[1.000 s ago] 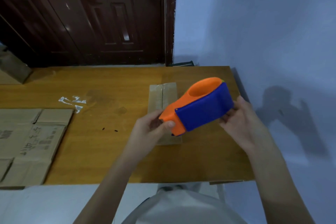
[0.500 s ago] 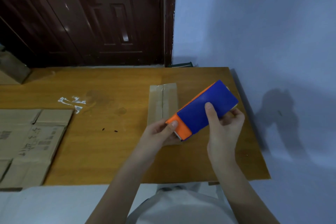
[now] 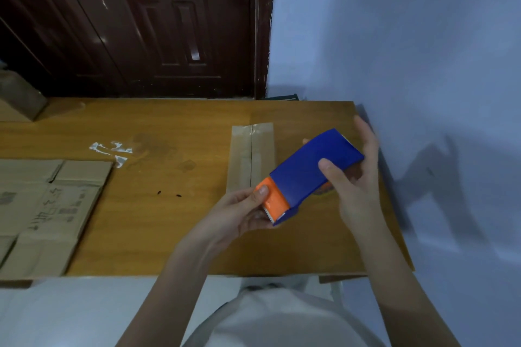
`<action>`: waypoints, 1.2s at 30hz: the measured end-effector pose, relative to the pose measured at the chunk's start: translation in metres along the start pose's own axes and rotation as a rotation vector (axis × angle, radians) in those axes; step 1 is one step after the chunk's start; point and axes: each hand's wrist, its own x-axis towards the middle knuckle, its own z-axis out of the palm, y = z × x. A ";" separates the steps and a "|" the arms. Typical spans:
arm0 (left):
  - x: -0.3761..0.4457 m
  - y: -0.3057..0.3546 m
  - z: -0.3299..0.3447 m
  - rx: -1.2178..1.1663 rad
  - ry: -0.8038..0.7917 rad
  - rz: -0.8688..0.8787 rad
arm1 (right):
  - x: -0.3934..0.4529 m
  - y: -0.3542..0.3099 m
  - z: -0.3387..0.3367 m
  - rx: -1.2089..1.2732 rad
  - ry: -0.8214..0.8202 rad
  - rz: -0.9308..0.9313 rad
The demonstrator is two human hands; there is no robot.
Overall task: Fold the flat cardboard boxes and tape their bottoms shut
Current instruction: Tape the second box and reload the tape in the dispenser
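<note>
Wooden counter point(image 3: 169, 222) against a blue wall, dark door in the upper left of the frame. Both hands hold a blue-and-orange tape dispenser point(image 3: 306, 176) above the counter at right of centre: left hand point(image 3: 236, 213) pinches the orange end, right hand point(image 3: 356, 177) grips the blue body. Narrow taped box point(image 3: 248, 158) lies behind it, partly hidden. Flat cardboard point(image 3: 48, 211) at left edge; tape scraps point(image 3: 112, 149) nearby.
</note>
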 end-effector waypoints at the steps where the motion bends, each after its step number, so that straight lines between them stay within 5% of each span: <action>1: -0.002 0.001 -0.001 0.011 -0.014 -0.018 | 0.000 -0.001 -0.003 -0.025 -0.036 0.020; 10: -0.004 0.003 0.004 -0.023 0.017 -0.050 | -0.009 0.022 0.006 -0.051 -0.095 -0.054; 17: -0.006 0.005 0.015 -0.130 0.131 -0.042 | -0.008 0.032 0.018 -0.042 0.104 -0.154; 27: -0.027 0.006 -0.005 0.005 0.064 -0.078 | -0.006 0.035 0.015 -0.149 -0.206 -0.103; 36: -0.040 0.006 -0.011 -0.010 0.085 -0.018 | -0.014 0.038 0.043 0.003 -0.026 -0.050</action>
